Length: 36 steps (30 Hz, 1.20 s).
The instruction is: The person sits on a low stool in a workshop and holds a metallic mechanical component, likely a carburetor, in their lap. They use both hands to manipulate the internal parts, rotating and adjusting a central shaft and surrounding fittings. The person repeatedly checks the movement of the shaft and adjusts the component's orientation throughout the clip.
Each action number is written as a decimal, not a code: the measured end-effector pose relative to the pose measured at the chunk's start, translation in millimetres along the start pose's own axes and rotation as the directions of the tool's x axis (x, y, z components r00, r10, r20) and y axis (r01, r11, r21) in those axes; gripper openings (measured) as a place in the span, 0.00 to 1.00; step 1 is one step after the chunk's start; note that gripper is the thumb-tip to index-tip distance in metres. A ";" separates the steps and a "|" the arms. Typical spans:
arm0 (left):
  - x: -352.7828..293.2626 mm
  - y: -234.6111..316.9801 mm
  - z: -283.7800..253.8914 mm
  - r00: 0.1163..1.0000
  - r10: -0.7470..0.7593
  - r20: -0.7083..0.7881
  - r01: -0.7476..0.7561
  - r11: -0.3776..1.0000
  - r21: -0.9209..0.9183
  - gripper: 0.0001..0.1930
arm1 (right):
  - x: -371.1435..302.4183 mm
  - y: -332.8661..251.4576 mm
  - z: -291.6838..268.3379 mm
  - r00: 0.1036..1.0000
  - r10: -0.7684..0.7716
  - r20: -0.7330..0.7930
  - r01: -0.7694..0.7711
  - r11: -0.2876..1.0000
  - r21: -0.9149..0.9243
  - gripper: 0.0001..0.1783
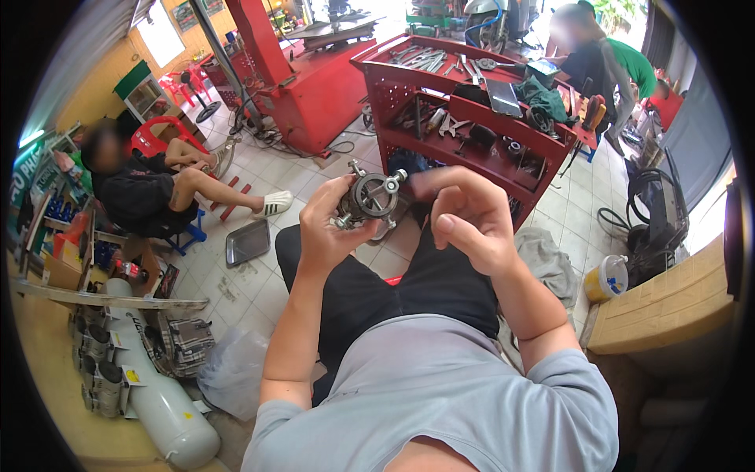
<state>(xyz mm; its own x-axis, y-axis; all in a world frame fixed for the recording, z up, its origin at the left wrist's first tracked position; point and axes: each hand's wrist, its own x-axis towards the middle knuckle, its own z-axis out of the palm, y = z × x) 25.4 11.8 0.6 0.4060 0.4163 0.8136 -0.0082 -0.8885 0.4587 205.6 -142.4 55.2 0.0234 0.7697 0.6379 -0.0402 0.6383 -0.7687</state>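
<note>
My left hand is closed around a ring-shaped metal part, held up over my lap. Several bolts stick out around its rim, and a dark round opening faces up. Close to the bolt at the part's right side, my right hand is raised with the thumb apart and the other fingers loosely bent. Its index finger reaches toward that bolt and is blurred at the tip, so I cannot tell whether it touches. Nothing shows in the right hand's grasp.
Ahead stands a red tool cart loaded with wrenches and a phone. A seated person is at the left, near a metal tray on the floor. A yellow-white bucket and folded cloth lie right; a white gas cylinder lies left.
</note>
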 end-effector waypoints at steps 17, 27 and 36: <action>-10.2 -1.7 -9.6 0.999 -0.037 0.032 0.037 0.999 0.004 0.32 | -4.3 -4.2 -9.8 0.958 0.275 0.085 -0.267 0.960 -0.088 0.10; -8.3 1.8 -10.4 0.998 -0.024 0.052 0.026 0.999 -0.029 0.31 | -0.4 -0.7 -12.8 0.958 0.230 0.170 -0.158 0.922 -0.354 0.10; -7.6 2.5 -7.7 0.995 0.011 0.104 -0.013 1.000 0.016 0.32 | 0.0 -1.3 -8.3 0.954 0.299 0.030 -0.292 0.946 -0.139 0.11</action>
<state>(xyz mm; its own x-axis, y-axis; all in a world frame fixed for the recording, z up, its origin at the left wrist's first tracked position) 15.3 8.0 -1.6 0.4985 0.3838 0.7773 0.0009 -0.8969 0.4423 213.9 -143.2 55.8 -0.0194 0.9249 0.3798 0.0943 0.3799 -0.9202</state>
